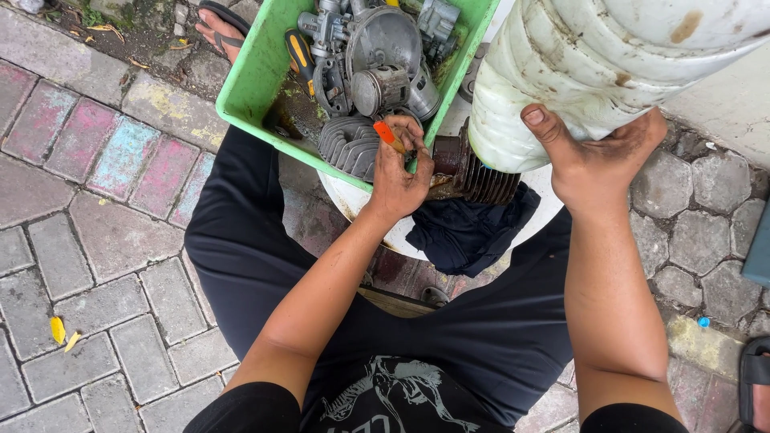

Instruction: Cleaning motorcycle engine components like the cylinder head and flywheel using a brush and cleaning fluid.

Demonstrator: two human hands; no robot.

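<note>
One green tub [249, 88], two hands, one jug [577, 64]

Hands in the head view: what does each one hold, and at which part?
The left hand holds an orange-handled tool by its handle. The right hand holds the white plastic jug at its lower side wall.
</note>
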